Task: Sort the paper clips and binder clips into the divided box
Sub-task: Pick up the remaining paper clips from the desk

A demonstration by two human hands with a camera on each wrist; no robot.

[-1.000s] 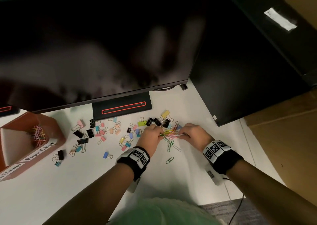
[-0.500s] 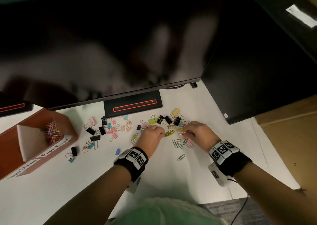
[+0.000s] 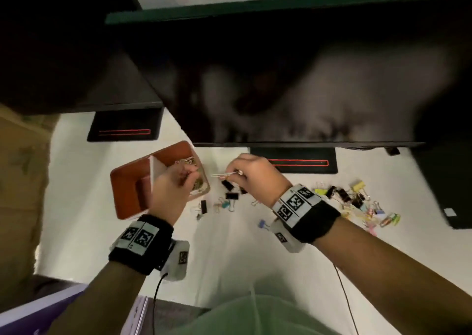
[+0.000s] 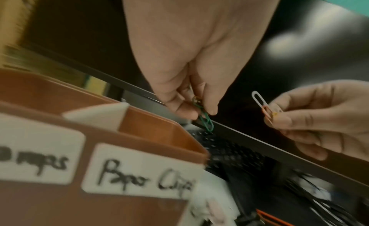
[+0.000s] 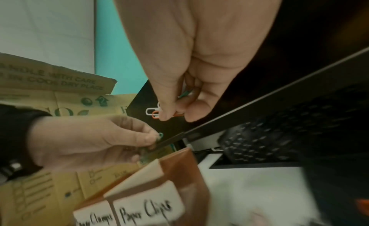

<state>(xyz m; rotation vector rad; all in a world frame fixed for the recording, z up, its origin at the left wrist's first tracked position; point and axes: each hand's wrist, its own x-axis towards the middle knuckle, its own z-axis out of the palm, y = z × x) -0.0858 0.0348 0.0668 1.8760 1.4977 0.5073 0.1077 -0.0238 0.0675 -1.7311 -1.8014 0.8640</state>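
Observation:
The brown divided box (image 3: 127, 189) stands left of centre, with a white divider and a "Paper Clips" label (image 4: 143, 171). My left hand (image 3: 173, 189) hovers over its right compartment and pinches green paper clips (image 4: 206, 123). Just right of the box, my right hand (image 3: 255, 176) pinches a white and an orange paper clip (image 5: 153, 112), also seen as paper clips (image 3: 224, 174) in the head view. Paper clips (image 3: 187, 161) lie in the right compartment. Black and coloured binder clips (image 3: 231, 198) are scattered on the white desk.
More coloured clips (image 3: 357, 202) lie at the right behind my right wrist. A dark monitor (image 3: 281, 79) overhangs the desk, with its stand base (image 3: 293, 161) behind my right hand. A cardboard box (image 3: 20, 181) stands at the left.
Both hands have lifted from the clip pile at the right and moved left to the box, each carrying paper clips. The head view has swung left with them.

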